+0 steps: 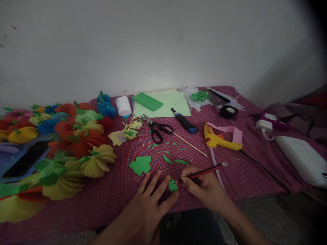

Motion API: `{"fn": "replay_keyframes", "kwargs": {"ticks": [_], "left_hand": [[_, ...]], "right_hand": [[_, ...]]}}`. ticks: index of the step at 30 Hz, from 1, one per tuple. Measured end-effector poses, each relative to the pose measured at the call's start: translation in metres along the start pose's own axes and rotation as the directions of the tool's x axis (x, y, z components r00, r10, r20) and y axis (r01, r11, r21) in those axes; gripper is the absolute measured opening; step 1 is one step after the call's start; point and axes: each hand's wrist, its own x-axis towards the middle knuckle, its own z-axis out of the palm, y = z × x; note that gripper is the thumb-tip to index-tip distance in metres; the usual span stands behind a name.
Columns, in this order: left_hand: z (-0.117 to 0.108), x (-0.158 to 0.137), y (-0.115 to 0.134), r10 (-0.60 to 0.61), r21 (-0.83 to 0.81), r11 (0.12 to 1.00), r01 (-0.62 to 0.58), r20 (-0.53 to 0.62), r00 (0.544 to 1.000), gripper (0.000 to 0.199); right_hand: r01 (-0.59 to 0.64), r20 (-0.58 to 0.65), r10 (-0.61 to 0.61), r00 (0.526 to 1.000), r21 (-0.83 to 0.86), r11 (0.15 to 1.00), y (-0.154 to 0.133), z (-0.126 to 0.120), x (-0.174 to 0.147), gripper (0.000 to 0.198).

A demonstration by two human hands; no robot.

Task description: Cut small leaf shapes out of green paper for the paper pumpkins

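My left hand (150, 200) lies on the checked cloth with its fingers spread, its index finger and thumb at the edges of a small green paper piece (173, 185). My right hand (203, 185) grips a red and black pencil (208, 169), whose tip points at that green piece. Just beyond my left hand lie several green paper rectangles (140, 165). Narrow green paper cutouts (167, 159) and small scraps rest farther up. Black-handled scissors (156, 131) lie with blades partly apart, close to a thin wooden stick (190, 144).
Many coloured paper pumpkins (98, 161) crowd the left side. Toward the wall are a white roll (124, 106), pale green sheets (173, 103), a utility knife (184, 120) and black tape (228, 111). A yellow glue gun (221, 140) with its cable and a white box-like device (301, 160) sit right.
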Motion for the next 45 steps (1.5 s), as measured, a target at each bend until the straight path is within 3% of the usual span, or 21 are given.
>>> {"fn": "replay_keyframes", "kwargs": {"ticks": [11,26,45], "left_hand": [[0.002,0.001,0.000,-0.010,-0.004,1.000,0.010,0.003,1.000,0.092],[-0.007,0.002,0.004,-0.023,-0.018,1.000,0.024,0.037,0.999,0.088],[0.008,0.001,-0.004,0.019,-0.031,0.999,-0.019,-0.006,1.000,0.090]], "right_hand": [[0.018,0.095,-0.017,0.995,-0.006,1.000,0.002,0.003,0.002,0.011],[0.038,0.065,-0.039,0.997,0.021,0.999,0.001,0.003,0.001,0.011],[0.038,0.098,-0.037,0.995,-0.007,0.999,-0.003,0.003,0.003,0.012]]}}
